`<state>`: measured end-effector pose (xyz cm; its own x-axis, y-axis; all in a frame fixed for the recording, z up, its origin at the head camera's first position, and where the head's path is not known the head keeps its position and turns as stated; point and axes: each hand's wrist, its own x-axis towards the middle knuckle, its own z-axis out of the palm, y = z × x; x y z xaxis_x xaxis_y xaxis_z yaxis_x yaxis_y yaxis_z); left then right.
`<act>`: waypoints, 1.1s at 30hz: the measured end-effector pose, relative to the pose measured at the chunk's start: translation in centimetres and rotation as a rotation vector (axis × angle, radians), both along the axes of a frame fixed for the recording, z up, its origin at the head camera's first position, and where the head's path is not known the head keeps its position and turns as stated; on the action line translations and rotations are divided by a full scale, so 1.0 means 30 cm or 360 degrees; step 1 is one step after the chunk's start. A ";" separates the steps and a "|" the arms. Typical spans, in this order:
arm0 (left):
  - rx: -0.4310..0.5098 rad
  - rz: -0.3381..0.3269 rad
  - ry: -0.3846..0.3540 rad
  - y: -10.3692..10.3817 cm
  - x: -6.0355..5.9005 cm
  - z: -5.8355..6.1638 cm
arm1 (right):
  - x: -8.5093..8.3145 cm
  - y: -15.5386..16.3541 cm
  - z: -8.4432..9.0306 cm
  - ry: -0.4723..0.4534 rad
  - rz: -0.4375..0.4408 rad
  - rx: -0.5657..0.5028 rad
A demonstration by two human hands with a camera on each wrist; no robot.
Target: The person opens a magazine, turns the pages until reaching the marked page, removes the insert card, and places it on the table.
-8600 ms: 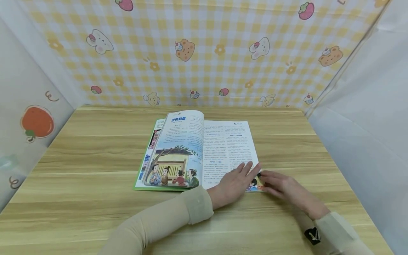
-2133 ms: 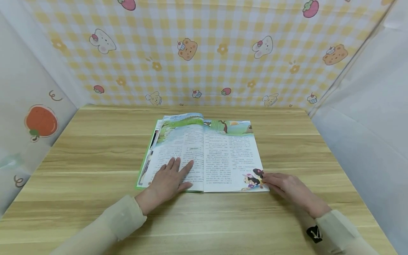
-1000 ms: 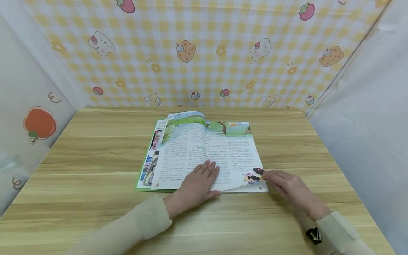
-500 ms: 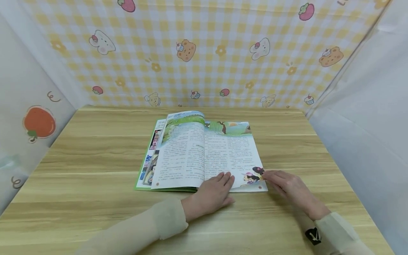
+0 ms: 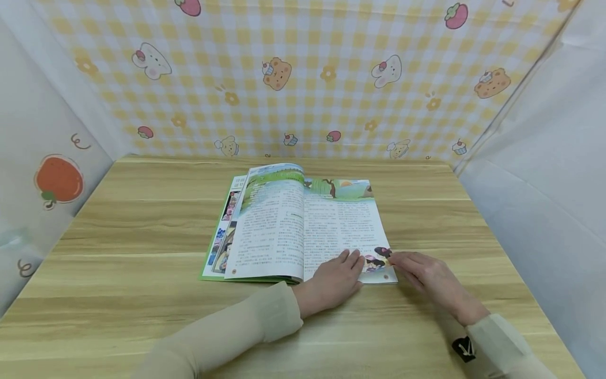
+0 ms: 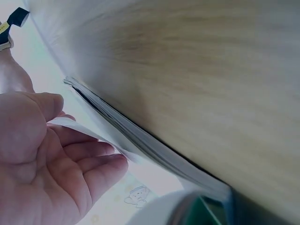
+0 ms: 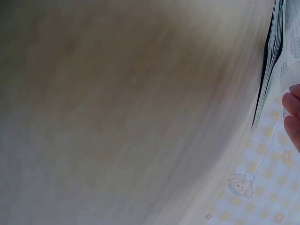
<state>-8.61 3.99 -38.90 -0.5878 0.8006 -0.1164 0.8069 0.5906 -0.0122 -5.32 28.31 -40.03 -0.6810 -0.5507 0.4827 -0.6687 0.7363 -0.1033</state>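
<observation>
Left wrist view: the left hand (image 6: 51, 159) from the palm side, fingers straight and relaxed, a single page lying across them; the stacked page edges of the magazine (image 6: 140, 140) sit just beyond. The head view shows only the back of this hand.
Right wrist view: mostly blurred tabletop (image 7: 117, 103), with the magazine's page edges (image 7: 269, 61) and two fingertips (image 7: 293, 112) at the right margin.
Left hand: in the head view the left hand (image 5: 333, 281) lies flat, fingers loosely spread, on the near edge of the right-hand page.
Right hand: the right hand (image 5: 426, 276) rests on the tabletop (image 5: 118, 252) at the near right corner of the magazine (image 5: 295, 226), fingertips touching the page corner by the cartoon figures; whether it pinches the page I cannot tell.
Magazine: open, mid-tabletop, left pages arching up.
Far edge: gingham backdrop (image 5: 303, 79) with bears and rabbits.
Change: half a second ago the left hand was farther left, near the spine; it has slid towards the right hand.
</observation>
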 end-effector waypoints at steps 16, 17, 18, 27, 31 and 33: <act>0.0004 0.0055 -0.0083 0.066 -0.017 -0.007 | -0.005 0.002 -0.006 0.0006 -0.0001 0.0046; 0.0001 0.0060 -0.0090 0.068 -0.017 -0.006 | -0.004 0.002 -0.006 0.0004 -0.0003 0.0048; 0.0001 0.0065 -0.0097 0.069 -0.018 -0.005 | -0.004 0.002 -0.006 0.0001 -0.0005 0.0049; 0.0003 0.0122 -0.0166 0.081 -0.022 -0.001 | -0.003 0.002 -0.004 -0.0037 -0.0035 0.0020; 0.0015 0.0138 -0.0194 0.080 -0.026 -0.003 | -0.002 0.003 -0.004 -0.0046 -0.0064 0.0005; 0.0020 0.0138 -0.0196 0.079 -0.027 -0.002 | -0.001 0.004 -0.005 -0.0044 -0.0071 0.0000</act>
